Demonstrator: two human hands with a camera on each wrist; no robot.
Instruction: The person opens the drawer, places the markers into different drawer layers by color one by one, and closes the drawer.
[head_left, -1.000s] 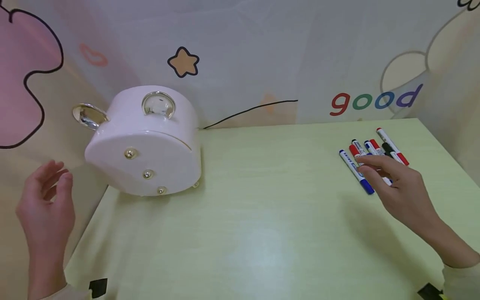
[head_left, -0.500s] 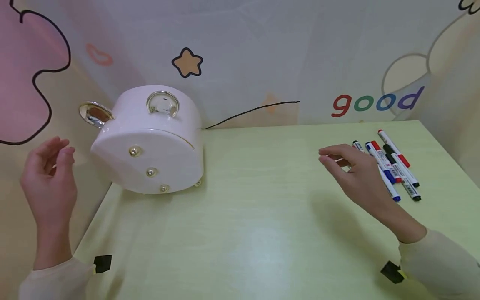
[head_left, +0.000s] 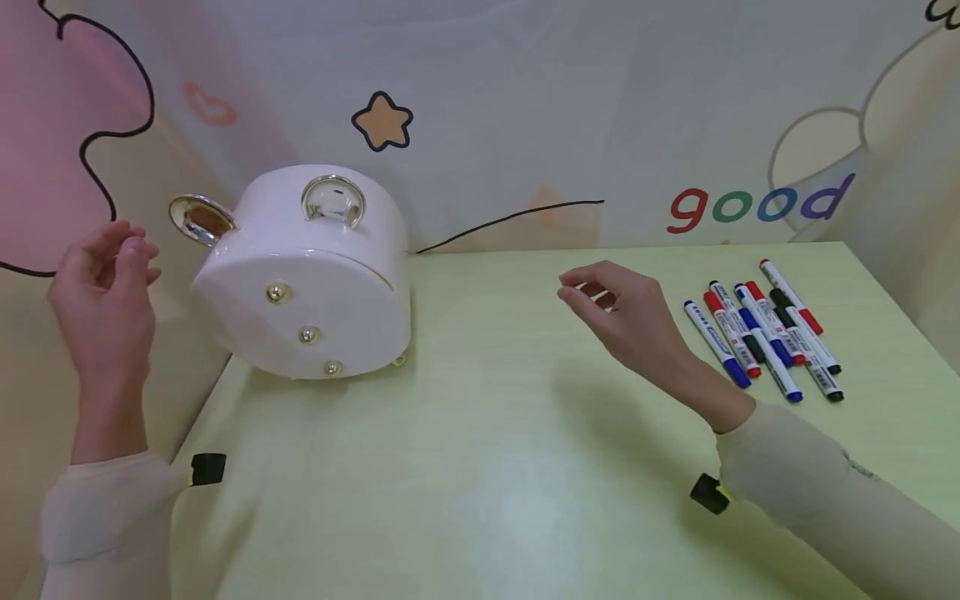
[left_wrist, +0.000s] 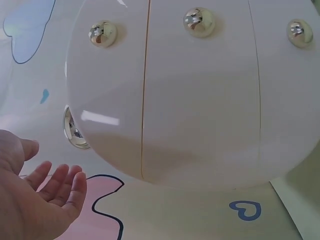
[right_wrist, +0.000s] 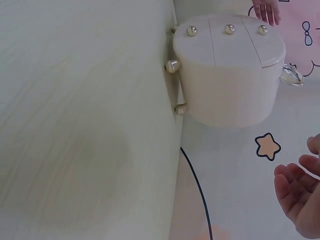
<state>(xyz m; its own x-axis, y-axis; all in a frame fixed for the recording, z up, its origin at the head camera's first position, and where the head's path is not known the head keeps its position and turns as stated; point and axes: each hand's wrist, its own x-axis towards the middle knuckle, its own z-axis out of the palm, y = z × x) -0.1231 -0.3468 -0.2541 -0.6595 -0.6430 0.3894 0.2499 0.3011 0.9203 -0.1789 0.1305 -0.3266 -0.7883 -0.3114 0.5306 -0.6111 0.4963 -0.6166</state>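
A glossy white rounded box (head_left: 352, 300) stands at the back left of the table, with three gold knobs on its front and two shiny ear-shaped pieces on top. Beside its left end hovers my left hand (head_left: 108, 308), fingers loosely bent, holding nothing. The left wrist view has that hand (left_wrist: 40, 210) below the box's lower left edge, apart from it. My right hand (head_left: 630, 317) hangs over the table between the box and the markers, its fingers relaxed and holding nothing. Several whiteboard markers (head_left: 716, 342) with blue, red and black caps lie in a loose group at the right.
The pale green table (head_left: 487, 433) meets a printed wall covering (head_left: 487, 125) at the back. Its left edge runs just below the box. A black tag (head_left: 207, 469) sticks out from the left sleeve, another black tag (head_left: 708, 493) from the right.
My right hand has moved left, away from above the markers, which now show fully. My left hand has risen alongside the box. The view has shifted slightly.
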